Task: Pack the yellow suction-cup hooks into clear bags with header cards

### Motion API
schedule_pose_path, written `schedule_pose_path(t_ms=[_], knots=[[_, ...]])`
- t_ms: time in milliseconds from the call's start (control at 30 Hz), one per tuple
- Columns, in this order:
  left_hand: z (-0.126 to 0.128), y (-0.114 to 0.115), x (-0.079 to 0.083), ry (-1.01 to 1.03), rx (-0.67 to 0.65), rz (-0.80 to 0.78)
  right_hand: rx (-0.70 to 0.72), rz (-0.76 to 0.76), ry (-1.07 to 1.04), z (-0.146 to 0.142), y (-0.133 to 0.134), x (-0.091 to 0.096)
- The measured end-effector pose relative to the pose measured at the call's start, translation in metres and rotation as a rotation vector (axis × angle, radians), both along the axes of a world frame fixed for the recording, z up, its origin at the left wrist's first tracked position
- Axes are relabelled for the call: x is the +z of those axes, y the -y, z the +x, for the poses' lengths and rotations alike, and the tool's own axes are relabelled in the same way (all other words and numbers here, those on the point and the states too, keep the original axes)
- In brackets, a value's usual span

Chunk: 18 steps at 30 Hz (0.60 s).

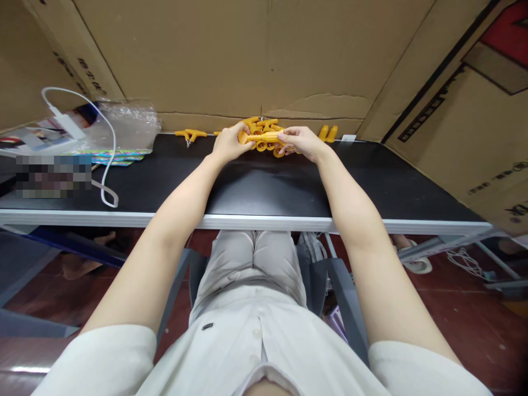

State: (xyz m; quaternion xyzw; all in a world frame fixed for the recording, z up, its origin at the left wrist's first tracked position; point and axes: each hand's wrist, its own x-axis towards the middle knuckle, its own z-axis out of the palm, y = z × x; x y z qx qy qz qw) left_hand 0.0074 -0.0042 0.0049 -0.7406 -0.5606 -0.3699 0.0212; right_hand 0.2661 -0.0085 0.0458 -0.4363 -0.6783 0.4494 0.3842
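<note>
The left hand (229, 142) and right hand (306, 141) grip opposite ends of a yellow tool (266, 137) between them, over the table (268, 190). Yellow parts (269, 123) lie heaped just behind; two yellow handles (195, 133) lie left.

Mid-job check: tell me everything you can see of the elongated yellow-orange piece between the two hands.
The elongated, yellow-orange, plastic-looking piece has a wider, rounded left end, a slim, uneven neck and a thicker body toward the right. It is held crosswise and roughly level near the far edge of the black tabletop, overlapping a cluster of similarly coloured parts in view. The left hand grips its wide end; the right hand holds and partly hides the other. Whether it is several joined parts, I cannot tell.
</note>
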Motion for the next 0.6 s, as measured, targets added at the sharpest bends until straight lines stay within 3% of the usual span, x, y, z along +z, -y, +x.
schedule_pose_path(t_ms=[600], knots=[[0.005,0.005,0.004,0.017,0.021,-0.001,-0.149,0.004,-0.026,-0.016,-0.007,-0.007]])
